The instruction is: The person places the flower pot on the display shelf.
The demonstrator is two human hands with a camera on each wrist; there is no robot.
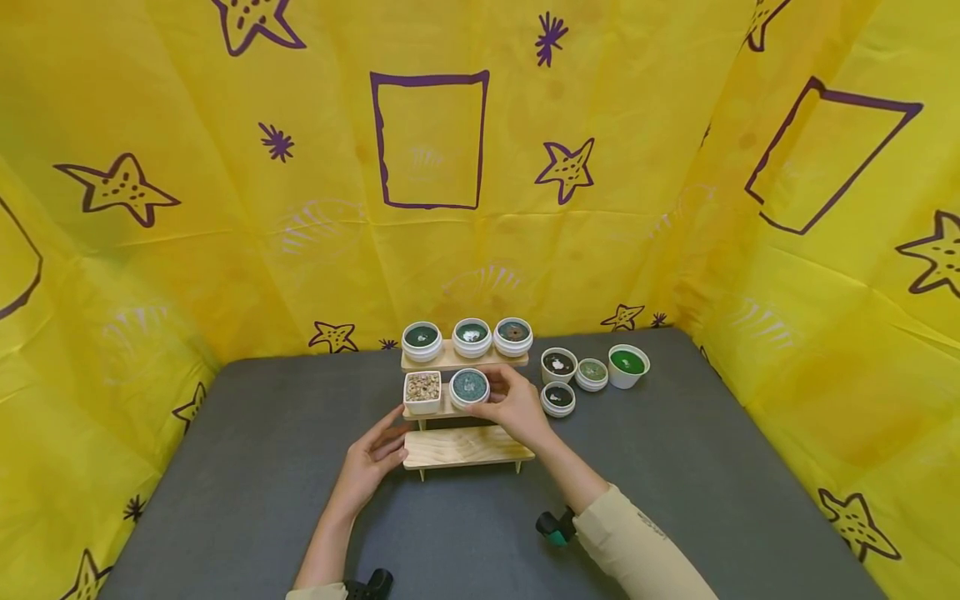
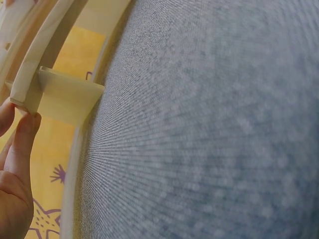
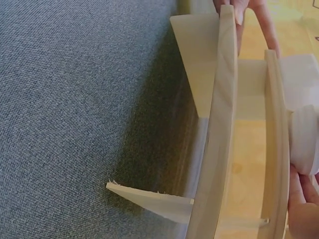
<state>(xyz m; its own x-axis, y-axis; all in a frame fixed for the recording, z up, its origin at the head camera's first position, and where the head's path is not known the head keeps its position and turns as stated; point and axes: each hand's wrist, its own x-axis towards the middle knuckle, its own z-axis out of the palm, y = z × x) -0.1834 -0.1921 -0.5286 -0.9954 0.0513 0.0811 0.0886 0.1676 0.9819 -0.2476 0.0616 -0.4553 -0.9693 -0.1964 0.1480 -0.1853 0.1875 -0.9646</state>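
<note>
A three-tier wooden stand point(image 1: 468, 447) stands on the table. My left hand point(image 1: 369, 462) is at its left side, thumb and fingertips holding the end of the lowest shelf point(image 2: 31, 84). My right hand point(image 1: 517, 407) pinches a round white jar with blue-grey contents point(image 1: 470, 387) on the middle shelf, thumb in front and fingers at the back right. Left of that jar sits a square white cup of small pebbly bits point(image 1: 423, 390). In the right wrist view the jar point(image 3: 304, 139) overlaps the middle shelf's edge, with the right fingers point(image 3: 301, 191) against it.
On the top shelf are three white jars with dark green point(image 1: 422, 340), green point(image 1: 472, 336) and brownish-grey point(image 1: 513, 335) contents. Right of the stand, several more containers stand on the grey table point(image 1: 300, 433), including a bright green cup point(image 1: 628, 365). Yellow patterned cloth point(image 1: 427, 250) surrounds the table.
</note>
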